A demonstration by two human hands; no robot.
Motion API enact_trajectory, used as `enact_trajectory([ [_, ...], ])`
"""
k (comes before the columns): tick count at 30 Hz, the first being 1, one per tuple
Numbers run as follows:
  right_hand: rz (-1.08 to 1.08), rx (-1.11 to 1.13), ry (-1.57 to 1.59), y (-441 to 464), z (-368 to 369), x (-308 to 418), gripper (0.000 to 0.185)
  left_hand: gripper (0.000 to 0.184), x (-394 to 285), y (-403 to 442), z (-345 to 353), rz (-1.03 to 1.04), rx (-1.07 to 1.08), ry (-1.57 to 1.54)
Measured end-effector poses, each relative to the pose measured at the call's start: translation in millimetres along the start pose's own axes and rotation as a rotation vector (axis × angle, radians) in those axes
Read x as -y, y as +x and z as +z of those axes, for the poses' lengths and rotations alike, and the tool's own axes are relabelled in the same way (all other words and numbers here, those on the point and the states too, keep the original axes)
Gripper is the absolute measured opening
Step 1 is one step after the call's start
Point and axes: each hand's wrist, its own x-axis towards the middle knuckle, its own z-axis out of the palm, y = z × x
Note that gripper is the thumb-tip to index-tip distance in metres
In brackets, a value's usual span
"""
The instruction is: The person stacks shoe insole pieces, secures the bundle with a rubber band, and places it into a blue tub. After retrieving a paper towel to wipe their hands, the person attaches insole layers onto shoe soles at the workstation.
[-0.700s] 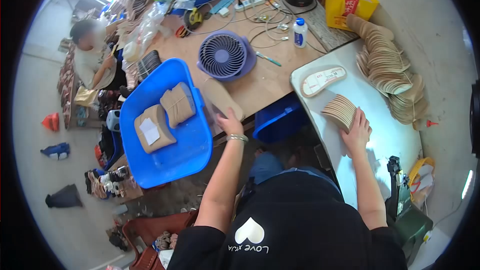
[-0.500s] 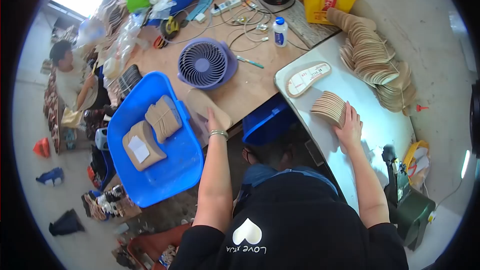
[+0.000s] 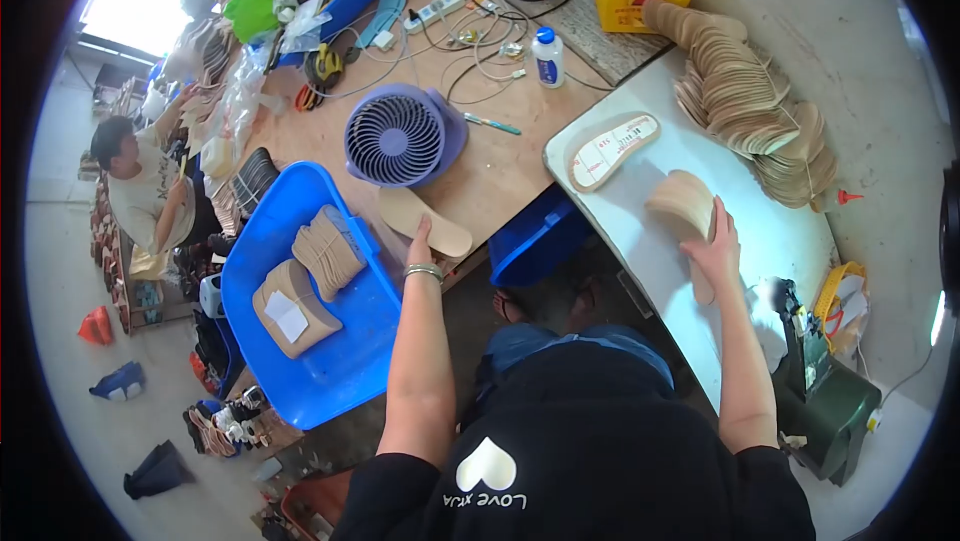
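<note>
My left hand is closed on a beige insole, thumb on top, above the front edge of the wooden table. On the white table, my right hand grips a stack of insoles, which is blurred and tilted. One insole end sticks out below that hand. Beyond the stack lies a single insole with printed white labels. Two bundles of insoles sit in a blue basin left of my left arm. The nearer bundle carries a white paper; the other bundle is tied.
A long row of insoles lines the white table's far right. On the wooden table stand a purple fan, a white bottle and loose cables. A green machine is at my right. Another person sits at far left.
The stack under my right hand has gone from upright, separate edges to a tilted, blurred bundle, with one insole now projecting downward. My left hand's insole has shifted slightly right and down.
</note>
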Motion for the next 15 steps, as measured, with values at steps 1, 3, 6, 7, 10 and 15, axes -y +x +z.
enact_trajectory([
  [1,0.108,0.099,0.353,8.7,-6.3,-8.6,0.092,0.062,-3.5,-12.3,8.0,-0.025,-0.031,-0.009],
  [3,0.28,0.213,0.741,18.8,-14.6,-24.7,0.082,0.062,-1.1,-19.2,15.9,-0.064,-0.075,-0.018],
  [6,0.461,0.283,0.834,32.8,-23.6,-50.4,0.067,0.062,20.9,-3.7,1.5,0.002,0.057,-0.028],
  [7,0.379,0.31,0.731,31.7,-36.6,-46.1,0.063,0.061,27.8,-17.7,2.9,-0.016,0.076,-0.042],
  [10,0.411,0.234,0.615,22.5,-44.2,-43.0,0.061,0.06,50.9,-45.4,-4.8,-0.023,0.172,-0.08],
  [15,-0.234,-0.42,0.069,11.9,-54.0,20.0,0.047,0.053,84.1,-84.6,-20.3,0.027,0.418,-0.082],
])
